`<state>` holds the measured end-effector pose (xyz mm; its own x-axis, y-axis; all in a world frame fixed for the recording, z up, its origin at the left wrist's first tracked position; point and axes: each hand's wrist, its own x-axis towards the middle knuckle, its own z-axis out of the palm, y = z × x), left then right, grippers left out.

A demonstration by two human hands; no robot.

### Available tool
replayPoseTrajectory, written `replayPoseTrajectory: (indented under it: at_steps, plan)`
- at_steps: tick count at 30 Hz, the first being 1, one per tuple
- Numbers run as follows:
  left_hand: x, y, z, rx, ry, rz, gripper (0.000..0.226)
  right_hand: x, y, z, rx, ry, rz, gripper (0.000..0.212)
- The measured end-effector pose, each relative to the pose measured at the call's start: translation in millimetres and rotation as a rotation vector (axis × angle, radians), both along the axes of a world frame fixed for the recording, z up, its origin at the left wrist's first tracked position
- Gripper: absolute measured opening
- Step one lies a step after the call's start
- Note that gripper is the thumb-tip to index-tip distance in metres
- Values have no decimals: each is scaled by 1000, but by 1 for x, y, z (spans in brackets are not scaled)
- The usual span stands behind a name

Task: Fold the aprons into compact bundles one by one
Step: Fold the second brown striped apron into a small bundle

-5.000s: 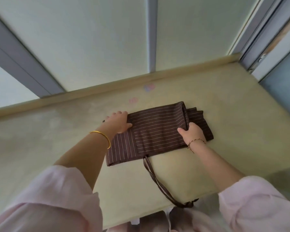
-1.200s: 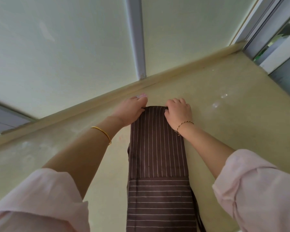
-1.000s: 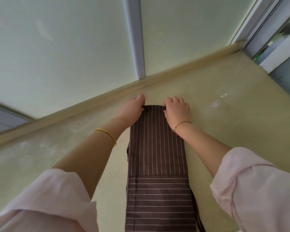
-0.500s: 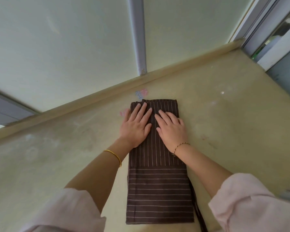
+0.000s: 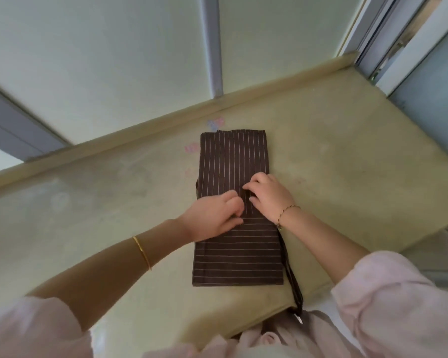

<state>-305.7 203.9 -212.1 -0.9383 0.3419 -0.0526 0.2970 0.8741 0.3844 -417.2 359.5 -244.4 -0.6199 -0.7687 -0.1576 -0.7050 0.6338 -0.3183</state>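
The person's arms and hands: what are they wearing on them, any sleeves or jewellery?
Both arms are bare from wrist to about the elbow, with pale pink sleeves pushed up. The left forearm carries a thin plain gold bangle. The right wrist has a slim bracelet of dark cord or beads with gold glints. The left hand and right hand wear no gloves; no rings show.

Yellow-green bench point(image 5: 347, 156), dull and a bit scuffed, with a raised lip along the far edge by the wall. Brown striped apron point(image 5: 237, 257) folded into a long strip, flat on the middle of it. Dark strap point(image 5: 291, 282) trailing off the near edge. Small pink and blue stickers point(image 5: 215, 123) just beside the apron's far end.
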Motion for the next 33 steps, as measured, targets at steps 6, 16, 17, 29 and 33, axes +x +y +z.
replayPoseTrajectory:
  at_steps: [6,16,17,29,33]
  plan:
    - [49,28,-6,-410,-263,-290,60,4,6,-4,68,32,43,48]
    - [59,37,15,-466,-298,-289,28,0,15,4,14,-43,115,24]
    - [54,35,25,-381,-406,-232,25,-1,16,9,19,-78,145,26]
    - [11,-37,38,1618,-678,1010,43,-2,37,38,-212,-1077,-342,105]
    - [24,-33,9,1418,-765,1185,67,-1,20,31,-34,-724,-298,78]
